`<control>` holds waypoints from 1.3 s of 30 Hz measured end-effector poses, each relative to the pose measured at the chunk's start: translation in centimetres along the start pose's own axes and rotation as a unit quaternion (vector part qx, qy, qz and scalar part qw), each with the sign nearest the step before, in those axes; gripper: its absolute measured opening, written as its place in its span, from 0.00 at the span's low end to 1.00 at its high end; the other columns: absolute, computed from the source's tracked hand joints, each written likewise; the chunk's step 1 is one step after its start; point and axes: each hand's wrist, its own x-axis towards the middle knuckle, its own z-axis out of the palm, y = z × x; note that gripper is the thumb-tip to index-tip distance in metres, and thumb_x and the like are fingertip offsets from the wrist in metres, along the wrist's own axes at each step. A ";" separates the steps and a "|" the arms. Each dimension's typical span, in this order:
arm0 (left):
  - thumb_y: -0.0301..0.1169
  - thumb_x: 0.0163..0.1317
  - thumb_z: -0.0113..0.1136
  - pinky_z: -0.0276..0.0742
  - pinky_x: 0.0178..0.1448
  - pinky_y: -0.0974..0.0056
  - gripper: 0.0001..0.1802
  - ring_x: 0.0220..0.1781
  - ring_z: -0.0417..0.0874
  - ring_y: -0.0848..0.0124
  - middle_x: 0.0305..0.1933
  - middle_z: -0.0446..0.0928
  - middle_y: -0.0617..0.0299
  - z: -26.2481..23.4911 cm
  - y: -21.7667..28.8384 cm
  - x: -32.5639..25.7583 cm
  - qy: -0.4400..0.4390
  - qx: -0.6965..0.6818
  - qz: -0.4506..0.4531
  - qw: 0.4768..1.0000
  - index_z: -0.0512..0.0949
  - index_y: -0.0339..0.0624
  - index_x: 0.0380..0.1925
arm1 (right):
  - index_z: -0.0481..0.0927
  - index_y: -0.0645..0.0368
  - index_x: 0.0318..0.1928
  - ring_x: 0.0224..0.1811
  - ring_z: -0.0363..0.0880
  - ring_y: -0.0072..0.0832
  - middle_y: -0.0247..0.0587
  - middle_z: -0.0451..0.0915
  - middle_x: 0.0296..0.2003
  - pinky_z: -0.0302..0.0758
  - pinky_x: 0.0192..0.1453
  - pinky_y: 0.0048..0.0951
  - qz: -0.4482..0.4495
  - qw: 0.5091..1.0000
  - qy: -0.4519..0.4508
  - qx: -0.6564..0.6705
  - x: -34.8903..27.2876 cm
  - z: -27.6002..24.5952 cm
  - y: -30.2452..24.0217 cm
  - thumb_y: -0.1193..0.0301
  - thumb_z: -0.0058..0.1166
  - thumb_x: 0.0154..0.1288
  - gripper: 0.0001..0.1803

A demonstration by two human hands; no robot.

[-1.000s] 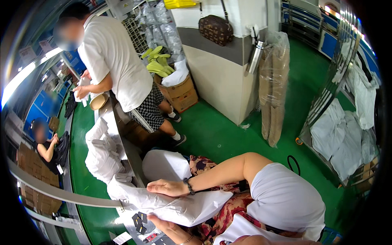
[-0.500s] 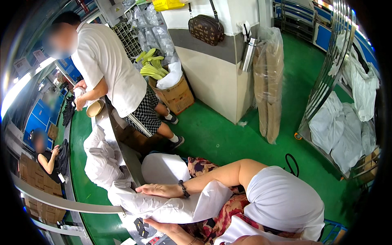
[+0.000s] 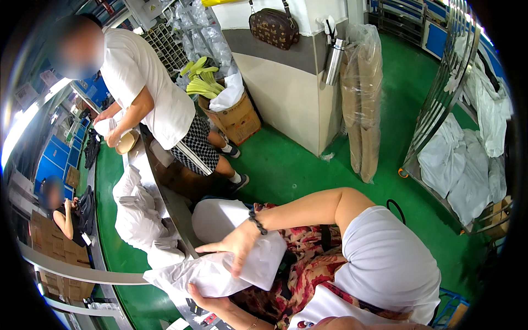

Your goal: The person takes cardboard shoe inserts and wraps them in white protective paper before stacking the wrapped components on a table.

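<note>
A crumpled white plastic bag point(image 3: 192, 272) lies across the table edge and my lap, its flat end point(image 3: 264, 264) toward my body. My right hand point(image 3: 239, 245), a dark bracelet on its wrist, rests over the upper side of the bag. Its fingers are spread, with the thumb pointing down across the white surface. My left hand point(image 3: 212, 301) grips the bag's lower edge; part of its fingers is hidden under it. Beyond the bag, a heap of white bags point(image 3: 137, 212) sits on the table.
A co-worker point(image 3: 148, 88) in a white shirt stands at the table, handling a white item above a tan bowl point(image 3: 127, 142). Behind are a carton point(image 3: 236, 118) with yellow-green strips and a pillar point(image 3: 291, 88). A metal cart point(image 3: 434, 165) carries white bags. A curved rail point(image 3: 99, 275) crosses the left.
My right hand has lifted from lying flat and spread its fingers. The bag has shifted and its near end looks folded shorter. My left hand has slid up against its edge.
</note>
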 end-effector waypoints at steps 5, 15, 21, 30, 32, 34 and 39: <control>0.49 0.60 0.46 0.69 0.57 0.56 0.31 0.54 0.73 0.57 0.54 0.70 0.49 0.8 0.0 0.6 0.062 0.037 0.033 0.997 0.67 0.32 0.53 | 0.30 0.49 0.69 0.39 0.77 0.45 0.54 0.77 0.37 0.73 0.44 0.38 0.063 0.991 0.095 -0.074 -1.6 1.7 -2.6 0.72 0.64 0.44 0.61; 0.48 0.61 0.44 0.66 0.61 0.56 0.29 0.57 0.71 0.59 0.56 0.68 0.51 2.9 0.0 0.8 0.087 0.004 0.074 0.994 0.66 0.35 0.53 | 0.37 0.54 0.69 0.32 0.77 0.41 0.45 0.74 0.32 0.75 0.38 0.36 -0.064 0.917 0.351 -0.179 -0.5 3.8 -1.0 0.84 0.53 0.47 0.53; 0.50 0.61 0.43 0.69 0.59 0.54 0.32 0.56 0.72 0.57 0.55 0.68 0.49 3.4 -0.2 1.5 0.051 -0.019 0.058 0.997 0.64 0.33 0.54 | 0.50 0.60 0.66 0.29 0.75 0.39 0.42 0.72 0.32 0.74 0.33 0.35 -0.153 0.815 0.433 -0.352 -0.6 3.1 -0.5 0.78 0.53 0.49 0.42; 0.51 0.62 0.42 0.65 0.63 0.51 0.35 0.61 0.67 0.53 0.59 0.64 0.46 2.8 -0.2 1.8 0.048 -0.024 0.040 0.998 0.59 0.31 0.59 | 0.39 0.54 0.69 0.43 0.69 0.44 0.50 0.67 0.42 0.70 0.49 0.37 -0.011 0.928 0.304 -0.214 -1.0 3.7 -0.3 0.72 0.61 0.44 0.55; 0.51 0.62 0.42 0.64 0.63 0.51 0.35 0.61 0.67 0.53 0.60 0.64 0.46 2.8 -0.9 2.4 0.035 -0.032 0.049 0.998 0.59 0.31 0.59 | 0.37 0.53 0.69 0.42 0.72 0.46 0.52 0.70 0.41 0.72 0.47 0.39 0.029 0.925 0.287 -0.247 -1.5 3.1 -0.7 0.75 0.61 0.43 0.57; 0.51 0.62 0.41 0.64 0.63 0.51 0.35 0.61 0.67 0.53 0.60 0.63 0.47 2.9 -1.2 2.4 0.047 -0.030 0.066 0.996 0.59 0.31 0.59 | 0.38 0.53 0.69 0.39 0.75 0.47 0.53 0.72 0.41 0.74 0.44 0.40 0.026 0.925 0.326 -0.192 -1.0 3.4 -1.1 0.77 0.60 0.44 0.55; 0.53 0.59 0.44 0.63 0.65 0.50 0.36 0.62 0.67 0.53 0.61 0.65 0.48 2.6 -0.8 2.2 0.068 -0.062 0.064 0.994 0.62 0.35 0.58 | 0.57 0.59 0.61 0.36 0.77 0.48 0.55 0.73 0.38 0.74 0.37 0.42 -0.038 0.843 0.480 -0.240 1.6 5.2 0.6 0.79 0.56 0.50 0.36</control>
